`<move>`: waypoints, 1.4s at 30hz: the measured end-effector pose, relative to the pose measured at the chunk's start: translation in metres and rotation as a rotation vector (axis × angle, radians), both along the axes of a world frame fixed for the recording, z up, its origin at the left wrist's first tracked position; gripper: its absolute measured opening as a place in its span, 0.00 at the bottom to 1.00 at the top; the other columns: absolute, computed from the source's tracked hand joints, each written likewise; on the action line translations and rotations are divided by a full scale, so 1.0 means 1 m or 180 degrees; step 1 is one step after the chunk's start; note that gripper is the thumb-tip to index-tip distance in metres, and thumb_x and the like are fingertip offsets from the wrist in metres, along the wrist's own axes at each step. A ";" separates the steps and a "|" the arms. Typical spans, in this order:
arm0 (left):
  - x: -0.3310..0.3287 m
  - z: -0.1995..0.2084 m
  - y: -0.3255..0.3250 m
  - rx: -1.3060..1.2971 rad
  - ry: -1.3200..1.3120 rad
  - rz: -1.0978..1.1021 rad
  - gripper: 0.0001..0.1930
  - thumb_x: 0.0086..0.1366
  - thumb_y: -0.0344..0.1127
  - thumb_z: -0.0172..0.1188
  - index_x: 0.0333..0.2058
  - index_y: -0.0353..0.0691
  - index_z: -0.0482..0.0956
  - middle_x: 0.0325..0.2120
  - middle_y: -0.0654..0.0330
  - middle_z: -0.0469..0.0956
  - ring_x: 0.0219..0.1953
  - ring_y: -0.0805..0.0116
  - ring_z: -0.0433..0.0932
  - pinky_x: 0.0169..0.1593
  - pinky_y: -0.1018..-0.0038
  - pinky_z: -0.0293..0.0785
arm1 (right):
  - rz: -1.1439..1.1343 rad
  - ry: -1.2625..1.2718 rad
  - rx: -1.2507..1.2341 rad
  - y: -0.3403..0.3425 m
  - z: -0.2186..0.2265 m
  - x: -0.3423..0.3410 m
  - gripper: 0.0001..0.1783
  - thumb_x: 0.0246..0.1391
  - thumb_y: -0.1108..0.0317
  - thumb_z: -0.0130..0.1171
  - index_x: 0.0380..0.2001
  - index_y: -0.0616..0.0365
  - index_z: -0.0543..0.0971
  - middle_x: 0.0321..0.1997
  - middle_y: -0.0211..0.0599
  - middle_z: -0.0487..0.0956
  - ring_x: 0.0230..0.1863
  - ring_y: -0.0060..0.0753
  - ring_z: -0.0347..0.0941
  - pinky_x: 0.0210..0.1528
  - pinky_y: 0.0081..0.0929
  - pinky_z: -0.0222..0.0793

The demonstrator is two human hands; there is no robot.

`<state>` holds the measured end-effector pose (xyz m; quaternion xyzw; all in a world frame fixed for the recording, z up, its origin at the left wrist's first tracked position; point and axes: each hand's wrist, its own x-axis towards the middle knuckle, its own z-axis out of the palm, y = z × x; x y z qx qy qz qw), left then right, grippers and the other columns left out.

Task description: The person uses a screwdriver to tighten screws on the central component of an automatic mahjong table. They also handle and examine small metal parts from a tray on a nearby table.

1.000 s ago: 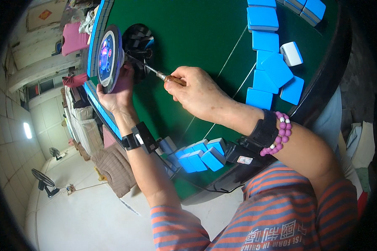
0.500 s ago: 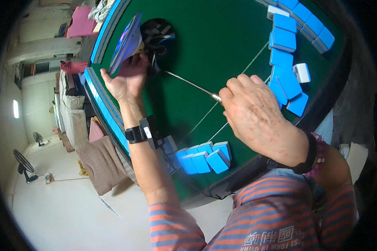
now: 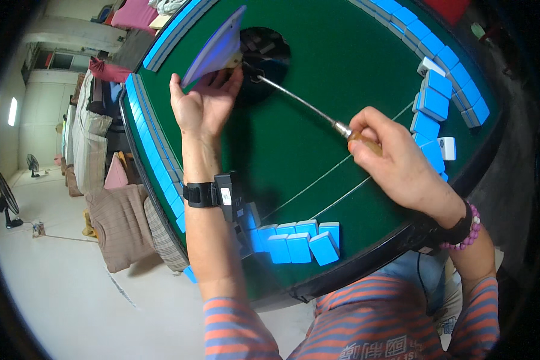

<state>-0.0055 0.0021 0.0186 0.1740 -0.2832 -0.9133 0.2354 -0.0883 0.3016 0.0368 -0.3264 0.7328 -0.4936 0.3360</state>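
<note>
My left hand (image 3: pixel 205 108) props up a round, thin-edged, purple-lit plastic disc (image 3: pixel 219 51) from below, fingers curled against its hub, and the disc stands tilted on edge. My right hand (image 3: pixel 396 165) grips a screwdriver (image 3: pixel 300 103) by its amber handle. The long metal shaft slants up and left to the dark area beside the hub. Whether its tip touches a screw there cannot be made out. Behind the disc, a round black opening (image 3: pixel 276 57) sits in the green felt tabletop (image 3: pixel 336 60).
Blue-backed mahjong tiles (image 3: pixel 441 60) stand in rows along the table's sides. Loose tiles (image 3: pixel 300 246) lie at the near edge, others by my right hand, one white tile (image 3: pixel 447 149) among them. A dark rim (image 3: pixel 366 267) borders the table. Cushioned chairs (image 3: pixel 120 222) stand left.
My right hand has turned on the screwdriver, so its handle now shows between my fingers. The disc now shows more of its pale side. The whole view has shifted a little.
</note>
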 end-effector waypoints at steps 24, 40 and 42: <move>-0.007 -0.003 0.004 -0.0596 -0.0252 0.0094 0.31 0.64 0.52 0.43 0.55 0.31 0.60 0.49 0.44 0.65 0.46 0.50 0.69 0.53 0.57 0.68 | 0.0122 0.0018 -0.0163 -0.042 0.006 -0.024 0.17 0.58 0.65 0.49 0.45 0.68 0.75 0.23 0.29 0.71 0.25 0.17 0.62 0.27 0.21 0.60; -0.008 0.001 0.009 -0.0868 -0.0310 0.0138 0.25 0.64 0.48 0.42 0.52 0.33 0.62 0.46 0.44 0.68 0.45 0.53 0.70 0.50 0.59 0.70 | 0.0036 0.0453 -0.0298 -0.044 0.006 -0.016 0.19 0.58 0.66 0.51 0.47 0.69 0.74 0.26 0.32 0.75 0.25 0.17 0.67 0.27 0.18 0.63; -0.008 0.002 0.009 -0.0887 -0.0387 0.0164 0.24 0.64 0.46 0.41 0.52 0.34 0.63 0.45 0.44 0.70 0.45 0.53 0.71 0.50 0.59 0.70 | -0.0010 0.0842 -0.0467 -0.045 0.008 -0.016 0.19 0.58 0.66 0.51 0.47 0.68 0.74 0.27 0.33 0.76 0.26 0.18 0.68 0.28 0.20 0.64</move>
